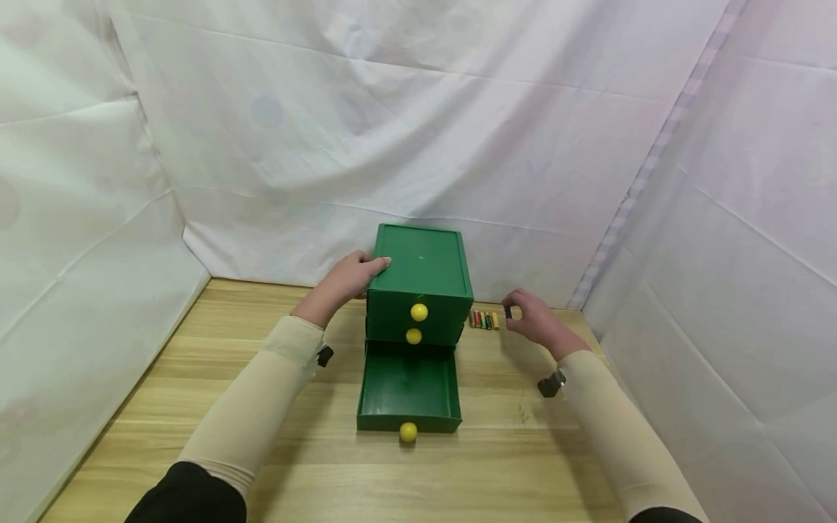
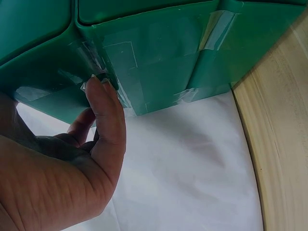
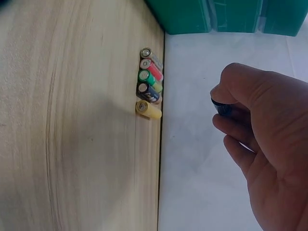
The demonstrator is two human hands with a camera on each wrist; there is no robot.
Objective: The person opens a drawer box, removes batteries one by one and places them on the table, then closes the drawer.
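Observation:
My left hand (image 1: pixel 346 283) grips the upper left edge of a green drawer cabinet (image 1: pixel 421 254), thumb on the top and bent fingers (image 2: pixel 108 120) against the side wall. Its bottom drawer (image 1: pixel 408 381) is pulled out, with nothing seen inside, while the two upper drawers sit closed. To the right of the cabinet, my right hand (image 1: pixel 532 319) pinches a small dark battery (image 3: pixel 221 107) between thumb and fingers, lifted off the table. Just left of that hand, several batteries stand in a row; the nearest is a yellow battery (image 3: pixel 148 109), beside a dark one (image 3: pixel 150 93).
A wooden table (image 1: pixel 314 465) carries everything. White cloth (image 1: pixel 418 145) hangs behind it and along both sides. Yellow ball knobs stick out from the drawer fronts, the lowest knob (image 1: pixel 408 432) reaching furthest toward me. Each wrist wears a small black camera (image 1: pixel 549 385).

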